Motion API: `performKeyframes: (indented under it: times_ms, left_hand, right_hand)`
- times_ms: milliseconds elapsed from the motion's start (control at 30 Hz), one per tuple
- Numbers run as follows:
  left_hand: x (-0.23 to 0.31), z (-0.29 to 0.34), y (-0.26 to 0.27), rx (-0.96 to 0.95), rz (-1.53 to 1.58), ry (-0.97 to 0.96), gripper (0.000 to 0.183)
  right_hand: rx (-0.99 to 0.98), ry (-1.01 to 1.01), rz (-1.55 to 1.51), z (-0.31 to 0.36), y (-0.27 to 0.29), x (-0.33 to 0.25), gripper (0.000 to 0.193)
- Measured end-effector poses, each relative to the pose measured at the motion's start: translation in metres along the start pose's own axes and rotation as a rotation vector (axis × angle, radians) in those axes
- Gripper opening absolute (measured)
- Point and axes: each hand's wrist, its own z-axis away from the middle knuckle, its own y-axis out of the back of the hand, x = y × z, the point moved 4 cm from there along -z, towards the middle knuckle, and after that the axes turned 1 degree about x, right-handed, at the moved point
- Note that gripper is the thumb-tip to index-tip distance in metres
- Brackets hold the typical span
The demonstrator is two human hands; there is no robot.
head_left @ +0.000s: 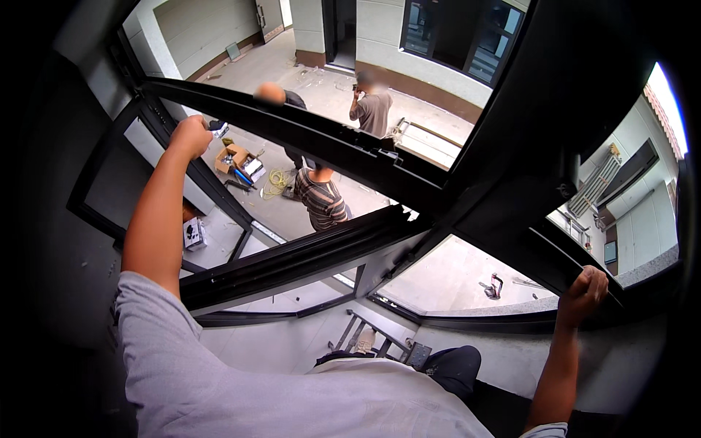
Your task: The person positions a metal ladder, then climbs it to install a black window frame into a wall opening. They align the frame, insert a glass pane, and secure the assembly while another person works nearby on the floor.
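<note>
I look down from a height through a large black metal window frame [307, 139]. My left hand [188, 136] is closed around the frame's upper bar at the far left. My right hand [583, 290] grips the frame's black edge [555, 263] at the lower right. A second black rail [292, 255] crosses below the first one. My knee and foot rest on a ladder [369, 332] beneath me.
Three people stand on the concrete floor below: one in a striped shirt [321, 198], one in a brown shirt [374, 111], one bent over [281, 95]. A cardboard box with tools [237, 159] and a coiled yellow cord [276, 179] lie near them.
</note>
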Motion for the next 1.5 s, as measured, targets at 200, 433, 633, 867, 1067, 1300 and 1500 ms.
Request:
performKeyframes:
  times_ms: [200,433,633,867,1067,1300,1500]
  left_hand:
    - [0.111,0.075,0.046,0.057,0.489,-0.4,0.016]
    - [0.222,0.151,0.032,0.064,0.721,-0.959,0.009]
    - [0.272,0.17,0.034,0.029,0.995,-0.791,0.015]
    - [0.337,0.208,0.075,0.279,1.336,-1.001,0.051]
    - [0.375,0.228,0.141,0.315,1.308,-0.975,0.08]
    - [0.403,0.227,0.149,0.608,1.002,-0.831,0.12]
    - [0.402,0.228,0.151,0.678,0.964,-0.862,0.122]
  right_hand:
    - [-0.012,-0.055,0.0,-0.004,0.001,-0.01,0.024]
    - [0.036,-0.07,-0.022,-0.004,-0.001,-0.013,0.026]
    - [0.118,-0.062,-0.059,-0.005,0.0,-0.015,0.023]
    - [0.126,-0.082,-0.08,-0.006,0.002,-0.017,0.023]
    - [0.109,-0.144,-0.172,-0.01,0.009,-0.018,0.017]
    - [-0.269,-0.07,-0.485,-0.054,0.009,-0.078,0.015]
    - [-0.574,0.019,-0.275,-0.08,-0.007,-0.14,0.044]
